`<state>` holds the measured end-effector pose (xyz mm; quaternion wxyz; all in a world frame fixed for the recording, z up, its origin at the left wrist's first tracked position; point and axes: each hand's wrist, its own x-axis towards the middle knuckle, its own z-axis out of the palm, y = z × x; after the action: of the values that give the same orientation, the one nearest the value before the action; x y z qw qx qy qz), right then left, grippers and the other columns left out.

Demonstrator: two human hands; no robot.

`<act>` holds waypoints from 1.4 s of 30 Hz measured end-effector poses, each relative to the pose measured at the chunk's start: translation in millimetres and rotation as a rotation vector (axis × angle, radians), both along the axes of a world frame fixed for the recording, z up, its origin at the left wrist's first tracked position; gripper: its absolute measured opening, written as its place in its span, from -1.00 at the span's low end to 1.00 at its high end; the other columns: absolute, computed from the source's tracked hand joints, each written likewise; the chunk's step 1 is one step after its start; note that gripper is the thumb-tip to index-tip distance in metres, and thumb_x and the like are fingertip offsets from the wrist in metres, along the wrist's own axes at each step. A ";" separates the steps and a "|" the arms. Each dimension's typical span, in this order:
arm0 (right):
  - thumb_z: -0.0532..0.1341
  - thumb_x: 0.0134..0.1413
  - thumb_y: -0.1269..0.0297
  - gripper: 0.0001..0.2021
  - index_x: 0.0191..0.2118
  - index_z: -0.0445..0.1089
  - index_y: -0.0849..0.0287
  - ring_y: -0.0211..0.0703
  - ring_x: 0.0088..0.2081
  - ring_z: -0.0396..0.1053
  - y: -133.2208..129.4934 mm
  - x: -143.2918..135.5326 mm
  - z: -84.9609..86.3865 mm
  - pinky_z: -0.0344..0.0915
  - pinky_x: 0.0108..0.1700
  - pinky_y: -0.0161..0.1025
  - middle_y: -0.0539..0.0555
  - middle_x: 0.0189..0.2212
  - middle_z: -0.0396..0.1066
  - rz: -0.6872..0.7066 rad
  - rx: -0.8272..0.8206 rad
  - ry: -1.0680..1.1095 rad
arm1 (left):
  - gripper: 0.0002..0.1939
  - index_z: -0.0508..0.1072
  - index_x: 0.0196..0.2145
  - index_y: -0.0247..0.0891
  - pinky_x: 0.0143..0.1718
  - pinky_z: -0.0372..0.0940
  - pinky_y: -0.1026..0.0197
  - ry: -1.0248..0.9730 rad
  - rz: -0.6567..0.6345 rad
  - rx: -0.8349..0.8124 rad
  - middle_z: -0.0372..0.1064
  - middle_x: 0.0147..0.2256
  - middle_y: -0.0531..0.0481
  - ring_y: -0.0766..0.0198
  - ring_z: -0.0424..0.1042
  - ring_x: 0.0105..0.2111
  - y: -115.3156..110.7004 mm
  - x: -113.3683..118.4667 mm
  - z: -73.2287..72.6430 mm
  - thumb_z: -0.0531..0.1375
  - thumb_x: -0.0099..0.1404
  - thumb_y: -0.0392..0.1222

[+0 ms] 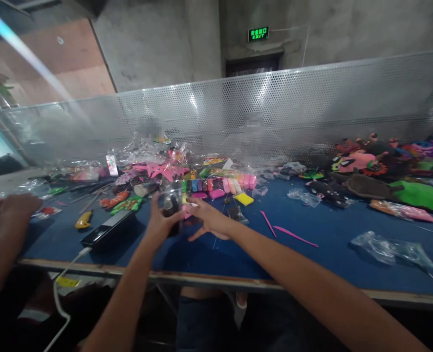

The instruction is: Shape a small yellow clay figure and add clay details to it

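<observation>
A clear plastic packet with something dark inside [171, 203] is held up just above the blue table, between my two hands. My left hand [158, 226] grips its left and lower side with thumb and fingers. At the packet's right edge, my right hand [211, 219] pinches with thumb and forefinger while the other fingers stick out. A small pink and yellow piece shows by those fingertips; I cannot tell whether it belongs to the packet. Behind them lies a row of coloured clay packs [216, 186]. A yellow pack [244, 199] lies beyond my right hand.
A black power bank or phone [108, 231] with a white cable lies left of my hands. Pink modelling tools [295, 235] and crumpled clear bags [392, 248] lie to the right, plush-like toys [370, 183] farther back. Another person's arm [9, 230] rests at the far left.
</observation>
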<state>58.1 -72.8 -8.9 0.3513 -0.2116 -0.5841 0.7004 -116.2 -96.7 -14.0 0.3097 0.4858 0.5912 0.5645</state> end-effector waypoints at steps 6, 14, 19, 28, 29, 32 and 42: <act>0.34 0.00 0.06 -0.49 0.03 0.19 0.02 -0.12 -0.32 0.49 8.2 3.2 -15.9 0.54 -0.48 -0.16 0.05 -0.22 0.45 -0.128 -0.157 0.140 | -0.39 0.33 0.18 -0.16 -0.12 0.43 0.19 -0.397 -0.067 0.112 0.42 0.07 -0.16 0.15 0.49 -0.06 21.7 56.5 -18.0 0.26 0.21 0.04; 0.43 -0.18 0.18 -0.39 0.01 0.18 -0.04 -0.14 -0.37 0.50 6.3 14.9 -15.4 0.51 -0.59 -0.20 0.02 -0.15 0.45 -0.122 -0.054 0.092 | -0.42 0.38 0.18 -0.17 -0.32 0.45 0.24 -0.482 -0.095 0.181 0.52 -0.08 -0.10 0.22 0.53 -0.25 0.5 49.0 -15.0 0.23 0.19 -0.17; 0.45 -0.23 0.17 -0.34 0.03 0.18 -0.03 -0.16 -0.40 0.49 6.4 12.4 -18.2 0.50 -0.63 -0.22 0.03 -0.08 0.44 -0.148 -0.008 0.097 | -0.33 0.33 0.23 -0.12 -0.35 0.44 0.23 -0.437 -0.123 0.219 0.52 -0.07 -0.10 0.18 0.54 -0.26 2.1 47.7 -19.7 0.29 0.15 -0.08; 0.37 -0.11 0.19 -0.41 0.07 0.18 -0.06 -0.11 -0.33 0.50 3.4 12.5 -17.8 0.51 -0.60 -0.24 0.04 -0.10 0.44 -0.144 0.002 0.104 | -0.30 0.36 0.20 -0.16 -0.43 0.41 0.26 -0.447 -0.110 0.226 0.52 -0.06 -0.12 0.16 0.53 -0.28 2.6 45.8 -20.8 0.33 0.10 -0.04; 0.37 -0.11 0.20 -0.42 0.06 0.19 -0.05 -0.12 -0.34 0.50 3.4 13.2 -17.5 0.51 -0.60 -0.24 0.04 -0.11 0.44 -0.135 -0.001 0.110 | -0.30 0.36 0.21 -0.16 -0.45 0.40 0.26 -0.448 -0.113 0.227 0.51 -0.06 -0.12 0.17 0.53 -0.30 2.6 45.7 -20.8 0.33 0.10 -0.04; 0.39 -0.14 0.23 -0.40 0.06 0.18 -0.04 -0.16 -0.39 0.49 4.2 14.2 -17.2 0.51 -0.60 -0.22 0.03 -0.11 0.45 -0.112 -0.005 0.123 | -0.29 0.35 0.22 -0.18 -0.47 0.38 0.28 -0.454 -0.119 0.231 0.51 -0.07 -0.13 0.21 0.52 -0.35 2.4 45.9 -20.6 0.33 0.10 -0.05; 0.37 -0.15 0.35 -0.40 0.05 0.17 -0.01 -0.22 -0.48 0.46 4.8 13.1 -16.1 0.51 -0.62 -0.19 0.02 -0.13 0.44 -0.115 -0.005 0.133 | -0.30 0.35 0.22 -0.19 -0.48 0.38 0.32 -0.463 -0.124 0.258 0.52 -0.07 -0.15 0.27 0.50 -0.39 3.1 45.1 -21.6 0.31 0.12 -0.09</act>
<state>71.2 -68.0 -25.1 0.4285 -0.1984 -0.5448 0.6930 -71.2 -93.6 -35.6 0.4061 0.4144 0.3971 0.7111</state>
